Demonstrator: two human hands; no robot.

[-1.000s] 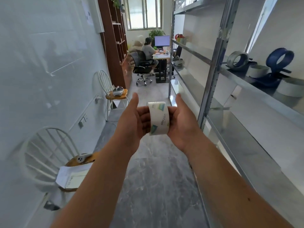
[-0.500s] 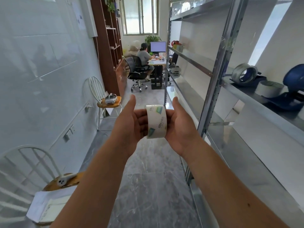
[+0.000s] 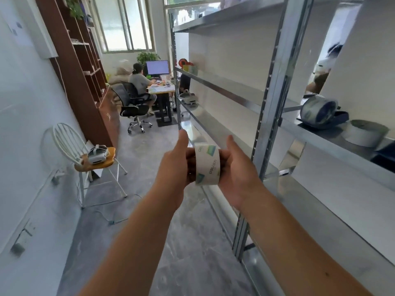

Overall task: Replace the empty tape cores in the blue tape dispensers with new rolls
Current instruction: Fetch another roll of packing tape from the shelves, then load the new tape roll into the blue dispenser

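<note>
A white tape roll (image 3: 207, 164) with green printed marks is held edge-on between my two hands at chest height, over the aisle floor. My left hand (image 3: 173, 165) presses its left side and my right hand (image 3: 237, 167) its right side, thumbs up. On the metal shelf to the right lies a blue tape dispenser (image 3: 320, 113) with a roll in it, blurred. Beside it stands a loose white tape roll (image 3: 363, 133). Part of another dark blue object shows at the right edge.
A metal shelving rack (image 3: 271, 99) runs along the right. A white chair (image 3: 85, 154) with a headset on its seat stands by the left wall. A person sits at a desk (image 3: 162, 88) at the far end of the aisle.
The view has swung left, so the shelf items slid towards the right edge. Both hands still hold the roll the same way, now closer to the rack post.
</note>
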